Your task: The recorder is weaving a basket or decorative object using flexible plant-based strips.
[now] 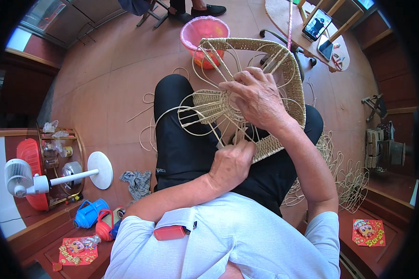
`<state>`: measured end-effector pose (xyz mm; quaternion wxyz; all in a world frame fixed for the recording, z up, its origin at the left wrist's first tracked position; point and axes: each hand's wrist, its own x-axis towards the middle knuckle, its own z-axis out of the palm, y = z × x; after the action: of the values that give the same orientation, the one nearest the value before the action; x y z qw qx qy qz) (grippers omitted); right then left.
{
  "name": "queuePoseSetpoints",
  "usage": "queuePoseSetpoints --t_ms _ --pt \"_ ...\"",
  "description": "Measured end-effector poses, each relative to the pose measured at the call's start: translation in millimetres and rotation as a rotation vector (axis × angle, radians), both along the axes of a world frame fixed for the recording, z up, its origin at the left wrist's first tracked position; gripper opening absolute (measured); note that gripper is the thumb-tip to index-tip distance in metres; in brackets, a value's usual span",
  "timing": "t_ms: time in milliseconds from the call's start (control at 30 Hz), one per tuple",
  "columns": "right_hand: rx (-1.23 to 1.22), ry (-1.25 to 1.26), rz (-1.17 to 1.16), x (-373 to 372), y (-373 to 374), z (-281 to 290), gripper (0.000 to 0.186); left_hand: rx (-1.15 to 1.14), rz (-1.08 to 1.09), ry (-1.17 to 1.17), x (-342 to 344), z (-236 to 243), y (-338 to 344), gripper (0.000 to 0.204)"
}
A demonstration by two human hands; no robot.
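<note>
A half-woven straw-coloured basket (pixel 297 88) lies tilted across my knees, with a broad plaited band round its far and right sides. Bare spokes and loops of cord (pixel 191 114) stick out from its round middle. My left hand (pixel 233 162) is closed at the near side of the weave, fingertips pinching cord strands. Over the middle, my right hand (pixel 258 97) has its fingers bent and pressed onto the cords; its palm hides part of the weave.
A pink tub (pixel 205 31) stands beyond the basket, near another person's shoes (pixel 209 10). Coils of loose cord (pixel 351 186) lie on the floor at right. A table (pixel 284 16) at the far right holds phones and pliers. At left are a white fan (pixel 19 179) and a cloth (pixel 137 183).
</note>
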<state>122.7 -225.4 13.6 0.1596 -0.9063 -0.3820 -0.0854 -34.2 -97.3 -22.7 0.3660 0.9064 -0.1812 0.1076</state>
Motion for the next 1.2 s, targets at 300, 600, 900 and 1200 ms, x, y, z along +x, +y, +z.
queuePoseSetpoints --t_ms 300,600,900,1200 --pt "-0.131 -0.165 0.025 -7.2 1.9 9.7 0.052 -0.075 -0.284 0.342 -22.8 -7.0 -23.5 0.007" --pt "-0.144 -0.33 0.216 13.6 14.6 2.4 0.069 -0.082 -0.359 0.282 -25.3 -16.0 -23.7 0.013" --pt "-0.167 -0.198 0.087 37.5 20.8 0.1 0.025 -0.033 -0.411 0.242 -27.5 0.7 -4.5 0.02" --pt "0.241 -0.019 -0.338 60.7 -31.1 35.9 0.029 0.099 -0.018 0.077 -26.5 28.1 110.4 0.019"
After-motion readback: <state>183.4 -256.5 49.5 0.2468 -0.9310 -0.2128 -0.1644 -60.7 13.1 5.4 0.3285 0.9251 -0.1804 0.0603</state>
